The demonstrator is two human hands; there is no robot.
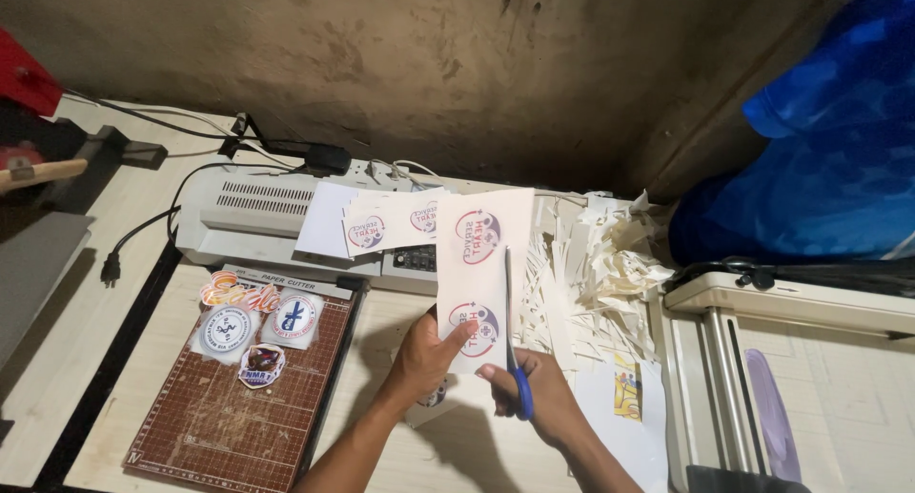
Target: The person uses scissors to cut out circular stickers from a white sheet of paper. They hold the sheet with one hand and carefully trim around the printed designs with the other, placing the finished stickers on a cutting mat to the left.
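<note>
Glossy sticker sheet (481,264) pinched by left hand (426,352), blue-handled scissors (515,355) alongside.

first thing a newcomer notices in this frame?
Centre: the left hand holds up a white printed strip bearing two round red-and-blue emblems, while the right hand runs blue-handled scissors along its edge. Right of that sits a heap of white paper offcuts. Lower left, a brown paper cutter carries several cut stickers.
</note>
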